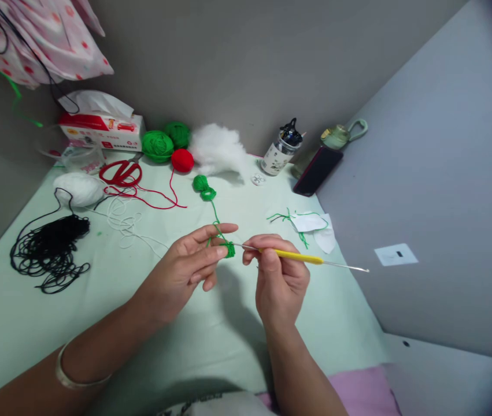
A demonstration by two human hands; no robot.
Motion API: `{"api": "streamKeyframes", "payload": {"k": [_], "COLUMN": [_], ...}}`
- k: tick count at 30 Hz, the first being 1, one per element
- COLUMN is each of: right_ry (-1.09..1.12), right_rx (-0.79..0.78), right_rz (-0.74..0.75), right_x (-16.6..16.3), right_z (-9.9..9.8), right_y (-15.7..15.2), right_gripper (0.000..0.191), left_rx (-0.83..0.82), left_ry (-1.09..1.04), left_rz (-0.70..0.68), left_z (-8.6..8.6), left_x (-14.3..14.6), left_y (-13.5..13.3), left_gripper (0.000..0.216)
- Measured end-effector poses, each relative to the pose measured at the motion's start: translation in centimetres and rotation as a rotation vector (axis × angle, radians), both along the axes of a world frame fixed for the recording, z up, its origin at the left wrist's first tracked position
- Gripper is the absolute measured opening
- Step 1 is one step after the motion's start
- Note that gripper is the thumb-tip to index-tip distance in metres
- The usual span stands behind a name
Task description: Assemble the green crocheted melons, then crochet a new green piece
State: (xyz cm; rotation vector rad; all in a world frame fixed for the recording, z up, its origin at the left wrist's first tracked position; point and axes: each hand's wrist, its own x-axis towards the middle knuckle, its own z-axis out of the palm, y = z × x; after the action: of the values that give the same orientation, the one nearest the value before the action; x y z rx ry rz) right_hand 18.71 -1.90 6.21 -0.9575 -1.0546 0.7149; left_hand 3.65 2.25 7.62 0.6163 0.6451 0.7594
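Note:
Between thumb and fingers, my left hand (191, 263) pinches a small piece of green crochet work (229, 249). A strand of green yarn (214, 212) runs over its raised index finger, leading back to a small green ball and a ring-shaped green piece (207, 193). My right hand (281, 277) grips a crochet hook (298, 255) with a yellow handle and metal ends, held like a pen. The hook's left end meets the green work; its other end points right, free. Whether a loop sits on the hook is too small to tell.
Behind stand a tissue box (102, 132), green yarn balls (158, 146), a red ball (182, 160), white stuffing (219, 149), a pen jar (277, 156) and a phone (318, 171) against a bottle. Red scissors (121, 173), white yarn (78, 189) and tangled black yarn (50, 245) lie left.

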Motion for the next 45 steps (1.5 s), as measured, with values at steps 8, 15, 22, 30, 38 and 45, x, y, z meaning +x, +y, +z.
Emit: {"api": "streamKeyframes", "payload": {"k": [8, 15, 22, 30, 38, 45], "right_ry": [0.129, 0.071, 0.228, 0.193, -0.014, -0.236], "right_rx": [-0.091, -0.078, -0.107, -0.11, -0.029, 0.089], "right_rz": [0.063, 0.133, 0.16, 0.158, 0.086, 0.017], "right_x": [0.5, 0.1, 0.2, 0.59, 0.45, 0.32], "right_z": [-0.11, -0.24, 0.07, 0.2, 0.01, 0.23], "right_y": [0.15, 0.18, 0.38, 0.32, -0.14, -0.21], "right_gripper": [0.015, 0.016, 0.015, 0.018, 0.018, 0.02], "left_rx": [0.029, 0.122, 0.113, 0.133, 0.305, 0.55], "left_ry": [-0.002, 0.03, 0.101, 0.117, 0.294, 0.559], "left_rz": [0.004, -0.019, 0.026, 0.056, 0.096, 0.236], "left_z": [0.06, -0.17, 0.27, -0.06, -0.03, 0.11], "left_x": [0.09, 0.07, -0.08, -0.27, -0.44, -0.19], "left_y": [0.0, -0.26, -0.37, -0.47, -0.57, -0.67], "left_gripper": [0.026, 0.028, 0.052, 0.04, 0.037, 0.034]}}
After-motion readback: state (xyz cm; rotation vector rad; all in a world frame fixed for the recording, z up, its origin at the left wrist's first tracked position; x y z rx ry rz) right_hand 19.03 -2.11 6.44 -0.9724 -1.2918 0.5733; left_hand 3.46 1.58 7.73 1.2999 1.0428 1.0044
